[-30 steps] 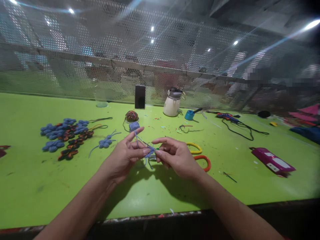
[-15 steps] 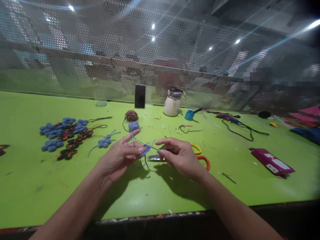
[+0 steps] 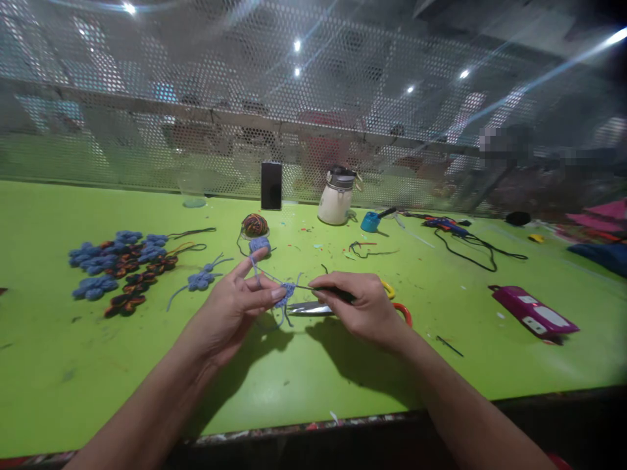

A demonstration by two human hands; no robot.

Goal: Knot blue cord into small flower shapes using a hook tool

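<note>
Beyond, a perforated screen behind a bright green table.

The small periwinkle crochet piece, near frame centre, trails loose ends below. The slim hook meets it nearly level (stitches too small to tell). The matching yarn ball sits above and left.

No readable text, label, brand, number or sign here: the white patches on the magenta rectangular plastic device show only marks too small and blurred to read.
</note>
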